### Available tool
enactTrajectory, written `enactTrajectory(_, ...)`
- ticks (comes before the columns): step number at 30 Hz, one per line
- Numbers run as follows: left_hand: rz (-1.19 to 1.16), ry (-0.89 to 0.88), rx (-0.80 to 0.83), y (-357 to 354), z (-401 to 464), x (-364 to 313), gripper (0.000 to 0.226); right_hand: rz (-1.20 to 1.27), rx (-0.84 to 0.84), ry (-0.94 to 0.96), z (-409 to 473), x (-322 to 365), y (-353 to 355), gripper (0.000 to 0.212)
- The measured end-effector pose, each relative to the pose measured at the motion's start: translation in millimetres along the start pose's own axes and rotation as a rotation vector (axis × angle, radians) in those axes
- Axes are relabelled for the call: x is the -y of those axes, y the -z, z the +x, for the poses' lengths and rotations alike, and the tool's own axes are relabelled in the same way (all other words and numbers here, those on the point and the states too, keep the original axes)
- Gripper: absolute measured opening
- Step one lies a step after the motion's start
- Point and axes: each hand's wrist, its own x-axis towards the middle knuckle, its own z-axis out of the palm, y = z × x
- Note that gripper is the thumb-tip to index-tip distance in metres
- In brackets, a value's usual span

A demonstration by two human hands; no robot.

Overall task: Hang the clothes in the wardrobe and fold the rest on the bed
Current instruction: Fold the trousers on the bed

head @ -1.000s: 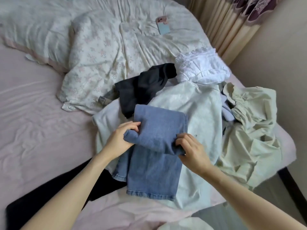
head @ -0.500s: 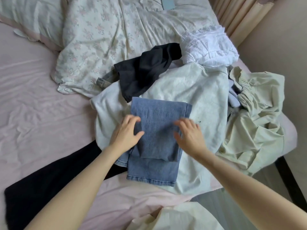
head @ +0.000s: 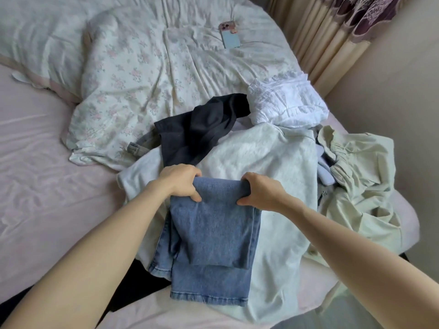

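**Jeans gripped at the far fold for the next turn**

The far folded edge of the jeans is gripped at both ends: the left hand is curled round the left end and the right hand round the right end, with the thumbs under the cloth and the fingers over it. The two ends are probably taken together so that the fold stays straight and the layers do not slide apart when the cloth is lifted or turned over.

The jeans are lying on a pale sweatshirt, close to the near edge of the bed, with the hem toward the person. A black garment is lying just beyond the hands, a white ruffled garment further toward the right edge, and a pale green garment is hanging over that right edge. A phone is placed on the floral quilt, toward the far edge.

Half a second ago both hands were laid flat on the denim, pressing the fold down; now they are closed on its far edge, and this edge is seen a little raised.
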Motion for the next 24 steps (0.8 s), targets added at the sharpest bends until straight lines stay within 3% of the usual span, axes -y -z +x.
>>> enactTrajectory(6, -0.021, -0.035, -0.515, 61.5, -23.9, -12.4, 0.03, -0.05, -0.425, 0.099, -9.6, 21.6, 63.4, 0.039)
enactTrajectory(9, 0.101, -0.104, -0.811, 54.5, -54.7, -30.1, 0.036, -0.12, -0.677, 0.248, -36.1, 25.4, 61.7, 0.035)
enactTrajectory(11, 0.11, -0.13, -0.915, 28.7, -78.9, -38.7, 0.038, -0.132, -0.756, 0.325, -59.8, 22.3, 37.3, 0.04)
enactTrajectory(14, 0.095, -0.184, -0.809, -32.4, -115.2, -41.2, 0.04, -0.134, -0.653, 0.399, -100.3, 12.5, -28.6, 0.051)
enactTrajectory(18, 0.187, -0.188, -0.377, -111.5, -142.9, -33.4, 0.048, -0.092, -0.331, 0.355, -133.5, 2.2, -104.6, 0.051)
enactTrajectory(21, -0.002, -0.16, -0.143, -146.0, -136.0, -18.2, 0.045, -0.029, -0.121, 0.276, -133.3, -4.0, -134.6, 0.039)
enactTrajectory(22, -0.124, -0.123, -0.124, -154.8, -132.4, -13.8, 0.041, 0.015, -0.07, 0.259, -132.9, -5.9, -142.8, 0.037)
enactTrajectory(24, -0.334, -0.034, -0.25, -170.6, -124.2, -8.7, 0.044, 0.169, -0.048, 0.186, -133.3, -7.2, -155.8, 0.037)
